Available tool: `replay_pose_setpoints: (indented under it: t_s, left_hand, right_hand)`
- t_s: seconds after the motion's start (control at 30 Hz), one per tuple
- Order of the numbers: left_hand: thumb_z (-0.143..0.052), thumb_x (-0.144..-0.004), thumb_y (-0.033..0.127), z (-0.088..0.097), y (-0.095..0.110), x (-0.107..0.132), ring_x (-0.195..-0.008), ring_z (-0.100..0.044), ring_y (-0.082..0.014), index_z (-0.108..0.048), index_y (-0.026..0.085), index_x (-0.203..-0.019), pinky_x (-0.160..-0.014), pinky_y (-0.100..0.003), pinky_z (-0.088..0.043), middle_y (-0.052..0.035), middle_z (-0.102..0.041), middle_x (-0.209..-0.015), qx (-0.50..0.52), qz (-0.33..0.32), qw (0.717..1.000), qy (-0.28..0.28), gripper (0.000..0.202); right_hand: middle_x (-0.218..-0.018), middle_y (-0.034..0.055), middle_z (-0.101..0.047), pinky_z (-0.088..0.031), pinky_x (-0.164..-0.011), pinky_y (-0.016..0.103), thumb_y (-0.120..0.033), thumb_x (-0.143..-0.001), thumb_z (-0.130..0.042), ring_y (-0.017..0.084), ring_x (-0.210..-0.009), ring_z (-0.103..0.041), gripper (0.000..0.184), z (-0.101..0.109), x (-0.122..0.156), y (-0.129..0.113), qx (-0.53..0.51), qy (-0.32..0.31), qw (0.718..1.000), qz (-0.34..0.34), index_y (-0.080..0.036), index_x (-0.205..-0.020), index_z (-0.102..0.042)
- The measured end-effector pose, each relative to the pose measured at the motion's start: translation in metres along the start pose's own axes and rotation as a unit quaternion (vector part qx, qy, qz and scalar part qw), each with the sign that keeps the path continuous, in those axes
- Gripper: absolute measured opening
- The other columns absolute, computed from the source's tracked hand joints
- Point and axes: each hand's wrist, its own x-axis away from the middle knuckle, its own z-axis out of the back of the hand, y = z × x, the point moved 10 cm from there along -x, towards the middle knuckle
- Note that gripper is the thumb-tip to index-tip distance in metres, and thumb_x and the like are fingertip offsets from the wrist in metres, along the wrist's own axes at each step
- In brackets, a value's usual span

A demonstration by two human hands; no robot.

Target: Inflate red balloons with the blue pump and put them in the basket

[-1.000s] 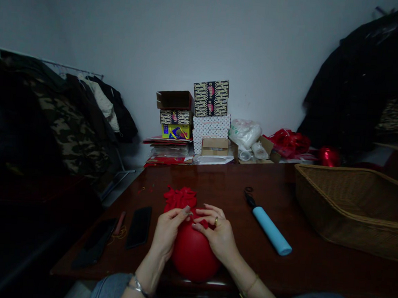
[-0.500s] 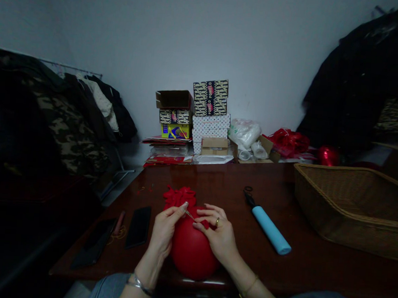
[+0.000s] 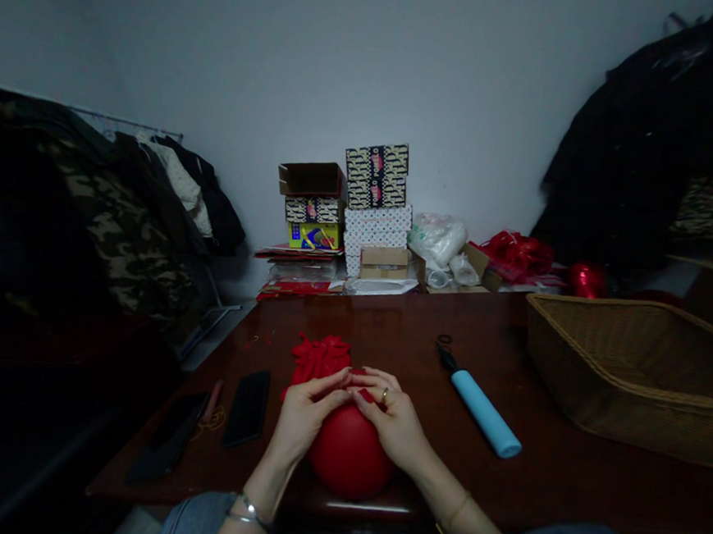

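Note:
A round, inflated red balloon [image 3: 352, 456] rests at the table's front edge between my hands. My left hand [image 3: 304, 415] is closed at the top of the balloon, thumb and fingers pinched together. My right hand [image 3: 397, 422], wearing a ring, meets it there, its fingers closed at the same spot. The balloon's neck lies hidden under my fingertips. Just behind my hands is a heap of limp red balloons [image 3: 320, 353]. A light blue hand pump [image 3: 486, 413] with a black nozzle lies to the right.
A large wicker basket [image 3: 604, 410] stands on the right of the table [image 3: 401, 328]. Left of my hands lie a black phone [image 3: 247, 407], a dark flat item [image 3: 168, 437] and yellowish rubber bands [image 3: 208, 422]. Stacked boxes [image 3: 376, 236] stand beyond the far edge.
My fingertips have come together over the balloon's neck. The thin strand stretched between my hands earlier no longer shows. The balloon stays in place.

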Motion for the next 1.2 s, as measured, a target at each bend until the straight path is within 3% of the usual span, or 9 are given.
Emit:
replay_pose_setpoints:
  t_s: [0.17, 0.23, 0.33, 0.5, 0.7, 0.87, 1.07, 1.2]
  left_hand:
    - [-0.080, -0.060, 0.034, -0.001, 0.023, 0.004, -0.080, -0.054, -0.0243, -0.075, 0.034, -0.088, -0.094, -0.045, -0.030, -0.0050, -0.072, -0.082, -0.212, -0.141, 0.967, 0.008, 0.028]
    - [-0.077, -0.063, 0.034, -0.003, 0.028, 0.007, -0.083, -0.050, -0.0260, -0.075, 0.038, -0.087, -0.096, -0.048, -0.021, -0.0041, -0.073, -0.089, -0.242, -0.172, 0.955, 0.015, 0.024]
    - [-0.076, -0.065, 0.032, -0.004, 0.031, 0.010, -0.085, -0.046, -0.0282, -0.075, 0.038, -0.086, -0.095, -0.048, -0.016, -0.0040, -0.073, -0.094, -0.214, -0.188, 0.958, 0.028, 0.021]
    - [-0.076, -0.064, 0.027, -0.003, 0.027, 0.014, -0.084, -0.047, -0.0287, -0.075, 0.036, -0.073, -0.093, -0.046, -0.018, -0.0045, -0.072, -0.095, -0.157, -0.184, 0.970, 0.041, 0.013]
    - [-0.071, -0.070, 0.027, -0.009, 0.030, 0.017, -0.080, -0.049, -0.0267, -0.075, 0.035, -0.078, -0.094, -0.044, -0.018, -0.0042, -0.073, -0.090, -0.214, -0.213, 0.953, 0.033, 0.012]
    - [-0.067, -0.075, 0.029, -0.009, 0.034, 0.018, -0.078, -0.049, -0.0251, -0.075, 0.036, -0.087, -0.092, -0.043, -0.021, -0.0040, -0.072, -0.082, -0.271, -0.231, 0.934, 0.035, 0.016]
    - [-0.056, -0.081, 0.021, -0.016, 0.035, 0.018, -0.080, -0.051, -0.0228, -0.071, 0.031, -0.098, -0.080, -0.035, -0.033, -0.0056, -0.063, -0.081, -0.291, -0.245, 0.925, 0.006, 0.025]
    - [-0.049, -0.084, 0.019, -0.021, 0.036, 0.019, -0.087, -0.053, -0.0218, -0.065, 0.024, -0.098, -0.080, -0.033, -0.038, -0.0062, -0.060, -0.091, -0.282, -0.239, 0.929, -0.017, 0.022]
  right_hand:
    - [-0.118, 0.0020, -0.063, -0.027, -0.105, 0.046, -0.048, -0.084, -0.052, 0.022, -0.122, -0.042, 0.027, -0.001, -0.001, 0.003, -0.023, -0.017, 0.999, -0.023, -0.031, -0.082, -0.073]
    - [-0.121, 0.0020, -0.061, -0.025, -0.106, 0.047, -0.050, -0.085, -0.051, 0.022, -0.125, -0.039, 0.029, -0.003, 0.000, 0.005, -0.036, -0.023, 0.999, -0.030, -0.030, -0.081, -0.072]
    - [-0.126, 0.0024, -0.058, -0.022, -0.108, 0.049, -0.051, -0.084, -0.051, 0.022, -0.129, -0.035, 0.030, -0.004, 0.000, 0.007, -0.049, -0.021, 0.998, -0.037, -0.030, -0.084, -0.072]
    - [-0.131, 0.0033, -0.054, -0.019, -0.110, 0.050, -0.051, -0.085, -0.051, 0.021, -0.134, -0.030, 0.031, -0.006, 0.002, 0.010, -0.053, -0.026, 0.997, -0.050, -0.030, -0.097, -0.070]
    - [-0.128, 0.0047, -0.057, -0.024, -0.108, 0.046, -0.048, -0.086, -0.049, 0.021, -0.131, -0.035, 0.033, 0.001, 0.005, 0.015, -0.048, 0.000, 0.997, -0.061, -0.029, -0.106, -0.067]
    - [-0.117, 0.0062, -0.063, -0.030, -0.106, 0.044, -0.044, -0.083, -0.055, 0.021, -0.121, -0.047, 0.025, 0.021, 0.007, 0.017, -0.021, 0.086, 0.995, -0.054, -0.027, -0.094, -0.070]
    - [-0.112, 0.0058, -0.065, -0.035, -0.102, 0.043, -0.036, -0.080, -0.059, 0.021, -0.117, -0.050, 0.017, 0.018, 0.010, 0.007, 0.012, 0.095, 0.995, -0.016, -0.027, -0.089, -0.070]
    - [-0.116, 0.0057, -0.063, -0.034, -0.102, 0.044, -0.033, -0.079, -0.061, 0.021, -0.120, -0.047, 0.017, 0.009, 0.011, 0.003, 0.037, 0.065, 0.997, -0.002, -0.027, -0.092, -0.069]
